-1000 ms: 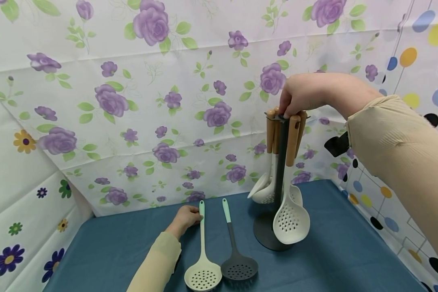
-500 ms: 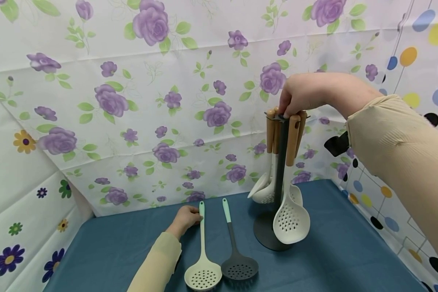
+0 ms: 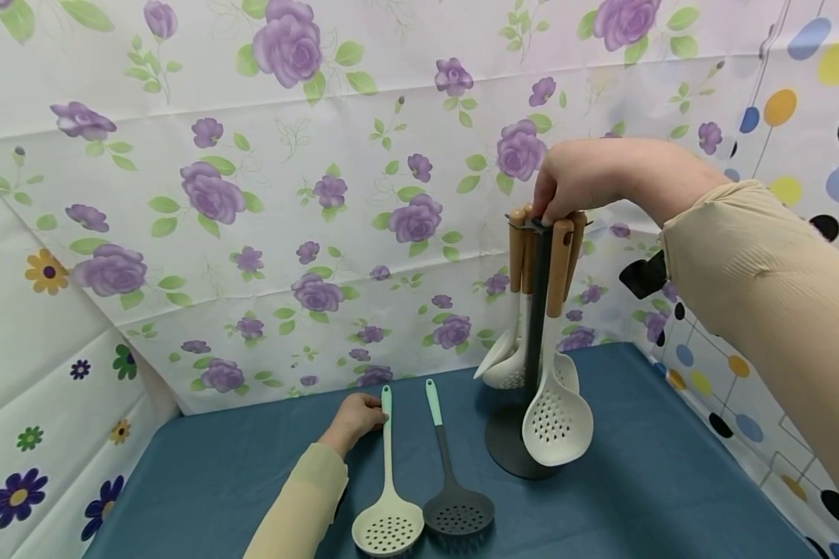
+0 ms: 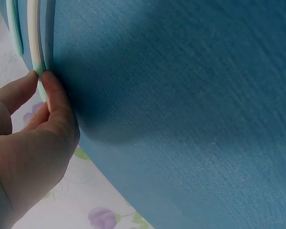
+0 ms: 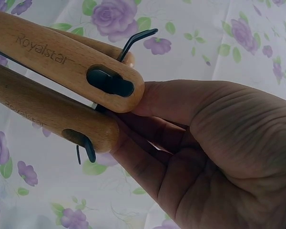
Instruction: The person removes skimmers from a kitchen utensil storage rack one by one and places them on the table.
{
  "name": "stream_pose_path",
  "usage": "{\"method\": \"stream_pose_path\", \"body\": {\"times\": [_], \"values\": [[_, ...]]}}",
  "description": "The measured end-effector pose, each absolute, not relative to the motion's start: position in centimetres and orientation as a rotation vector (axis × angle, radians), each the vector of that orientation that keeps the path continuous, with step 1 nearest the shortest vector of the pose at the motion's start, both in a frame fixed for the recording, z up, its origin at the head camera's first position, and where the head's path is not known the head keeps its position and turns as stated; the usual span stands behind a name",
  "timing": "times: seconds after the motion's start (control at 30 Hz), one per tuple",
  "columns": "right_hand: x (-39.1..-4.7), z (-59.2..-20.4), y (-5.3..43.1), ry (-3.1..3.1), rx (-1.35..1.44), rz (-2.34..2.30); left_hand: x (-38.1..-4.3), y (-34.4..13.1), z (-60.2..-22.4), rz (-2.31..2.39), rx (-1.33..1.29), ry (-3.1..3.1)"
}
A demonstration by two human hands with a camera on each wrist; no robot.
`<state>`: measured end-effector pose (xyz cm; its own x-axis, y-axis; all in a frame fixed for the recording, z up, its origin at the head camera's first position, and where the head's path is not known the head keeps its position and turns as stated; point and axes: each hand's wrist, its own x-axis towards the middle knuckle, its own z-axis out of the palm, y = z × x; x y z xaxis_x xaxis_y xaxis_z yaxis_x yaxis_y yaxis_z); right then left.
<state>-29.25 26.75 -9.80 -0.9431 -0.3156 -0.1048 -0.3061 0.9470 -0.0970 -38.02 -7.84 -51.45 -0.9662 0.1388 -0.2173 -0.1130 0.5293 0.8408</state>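
Where the blue tabletop (image 3: 643,481) ends, flowered sheeting (image 3: 370,163) backs the utensil stand (image 3: 537,330).

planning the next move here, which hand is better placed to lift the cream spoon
Likely the left hand: it pinches the cream spoon by its green handle, while the right hand grips the top of the stand, farther off.

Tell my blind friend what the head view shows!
A right hand holds the top of a tall black stand hung with white wooden-handled utensils; the left hand pinches the mint handle of a round-headed cream skimmer. A dark-grey skimmer lies beside it on a blue tabletop.
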Motion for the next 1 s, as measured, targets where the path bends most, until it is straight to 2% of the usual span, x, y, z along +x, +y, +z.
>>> {"method": "stream_pose_path", "body": {"times": [0.43,1.0], "values": [[-29.1,-9.8,26.8,2.987,-0.476,-0.11,-37.4,-7.7,-50.2,1.322,0.038,2.554],[-29.1,-9.8,26.9,2.977,-0.491,-0.139,-33.0,-7.1,-44.2,0.96,0.601,2.722]]}}
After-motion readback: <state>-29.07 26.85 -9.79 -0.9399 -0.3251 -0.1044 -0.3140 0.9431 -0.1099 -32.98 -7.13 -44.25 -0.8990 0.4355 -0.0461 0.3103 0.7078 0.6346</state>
